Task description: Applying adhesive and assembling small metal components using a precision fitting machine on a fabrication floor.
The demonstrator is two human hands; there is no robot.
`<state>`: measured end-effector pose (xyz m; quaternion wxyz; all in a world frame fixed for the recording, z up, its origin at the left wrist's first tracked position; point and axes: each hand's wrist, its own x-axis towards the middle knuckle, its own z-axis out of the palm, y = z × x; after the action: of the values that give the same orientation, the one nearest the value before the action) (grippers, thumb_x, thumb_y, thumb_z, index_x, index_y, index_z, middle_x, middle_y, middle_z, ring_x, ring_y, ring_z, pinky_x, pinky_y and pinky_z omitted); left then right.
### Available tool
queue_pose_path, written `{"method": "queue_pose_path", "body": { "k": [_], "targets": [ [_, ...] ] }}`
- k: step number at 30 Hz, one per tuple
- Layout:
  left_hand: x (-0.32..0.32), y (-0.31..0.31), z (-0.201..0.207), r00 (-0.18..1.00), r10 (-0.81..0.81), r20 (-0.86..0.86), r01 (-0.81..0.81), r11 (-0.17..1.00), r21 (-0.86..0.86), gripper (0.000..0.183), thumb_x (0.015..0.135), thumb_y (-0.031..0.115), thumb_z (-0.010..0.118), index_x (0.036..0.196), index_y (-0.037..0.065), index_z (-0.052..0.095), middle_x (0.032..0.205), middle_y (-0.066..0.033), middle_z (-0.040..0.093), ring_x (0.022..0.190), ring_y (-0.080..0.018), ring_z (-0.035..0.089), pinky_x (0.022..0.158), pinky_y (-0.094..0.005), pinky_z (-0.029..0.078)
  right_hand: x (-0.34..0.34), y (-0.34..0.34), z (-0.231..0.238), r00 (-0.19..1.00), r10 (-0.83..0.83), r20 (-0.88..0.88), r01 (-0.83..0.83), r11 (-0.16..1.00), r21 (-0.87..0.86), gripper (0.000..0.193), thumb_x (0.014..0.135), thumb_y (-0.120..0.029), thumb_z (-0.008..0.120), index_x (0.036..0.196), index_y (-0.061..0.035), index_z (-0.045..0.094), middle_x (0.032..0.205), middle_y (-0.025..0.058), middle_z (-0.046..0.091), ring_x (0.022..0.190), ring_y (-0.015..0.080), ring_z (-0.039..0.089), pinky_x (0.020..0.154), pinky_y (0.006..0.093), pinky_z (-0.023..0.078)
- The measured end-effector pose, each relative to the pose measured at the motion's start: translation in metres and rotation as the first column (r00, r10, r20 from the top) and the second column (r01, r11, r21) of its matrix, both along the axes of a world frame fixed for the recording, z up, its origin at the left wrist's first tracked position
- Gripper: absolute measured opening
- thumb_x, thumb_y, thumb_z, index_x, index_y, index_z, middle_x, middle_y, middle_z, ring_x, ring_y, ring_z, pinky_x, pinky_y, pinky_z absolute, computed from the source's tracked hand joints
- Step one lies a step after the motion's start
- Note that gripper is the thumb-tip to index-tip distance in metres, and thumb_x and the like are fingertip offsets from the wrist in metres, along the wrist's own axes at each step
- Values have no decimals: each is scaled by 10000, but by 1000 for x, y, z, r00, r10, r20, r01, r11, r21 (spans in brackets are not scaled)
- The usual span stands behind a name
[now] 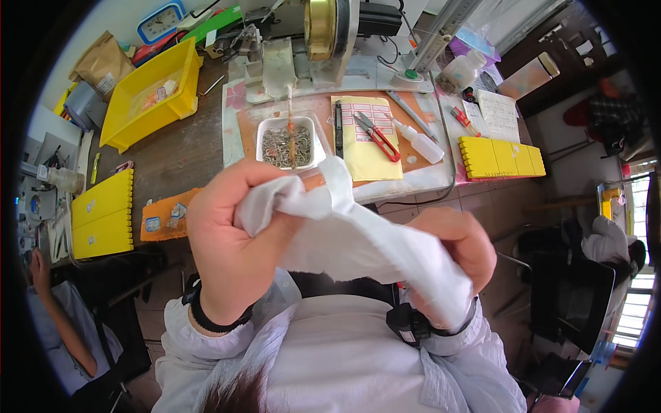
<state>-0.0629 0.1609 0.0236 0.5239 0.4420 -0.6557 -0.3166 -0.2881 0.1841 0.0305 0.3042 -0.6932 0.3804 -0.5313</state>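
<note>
A white cloth (344,230) stretches between my two hands in front of my chest, above the near edge of the workbench. My left hand (231,227) is closed round a bunched fold at its upper left. At the other end my right hand (458,244) grips the cloth with curled fingers; part of the cloth hangs over that wrist and hides some of the fingers. Just beyond the cloth stands a white tray (260,131) full of small metal pieces. Red-handled scissors (379,136) lie on a yellow envelope (375,165) to its right.
A small machine with a brass wheel (319,31) stands at the back. A white squeeze bottle (423,144) lies near the envelope. Yellow toothed boards (103,217) sit left, another yellow board (501,158) right. A yellow bin (148,96) is far left. Another person's arm (65,316) shows lower left.
</note>
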Motion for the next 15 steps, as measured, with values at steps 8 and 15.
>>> {"method": "queue_pose_path", "body": {
  "k": [8, 15],
  "targets": [
    [-3, 0, 3, 971, 54, -232, -43, 998, 50, 86, 880, 43, 664, 945, -12, 651, 888, -41, 659, 821, -80, 574, 744, -213, 446, -6, -7, -12, 901, -174, 397, 44, 948, 315, 583, 884, -265, 630, 1335, 31, 409, 1145, 123, 580, 1021, 164, 552, 908, 291, 416],
    [-10, 1, 7, 996, 54, 68, -43, 987, -158, 139, 776, -25, 631, 907, -7, 676, 771, -78, 618, 708, -182, 591, 679, -257, 446, -17, -1, 37, 886, -276, -373, 99, 897, -430, 1034, 740, -584, 738, 1402, 91, 319, 1401, 273, 413, 1290, 386, 443, 1078, 441, 329]
  ]
}}
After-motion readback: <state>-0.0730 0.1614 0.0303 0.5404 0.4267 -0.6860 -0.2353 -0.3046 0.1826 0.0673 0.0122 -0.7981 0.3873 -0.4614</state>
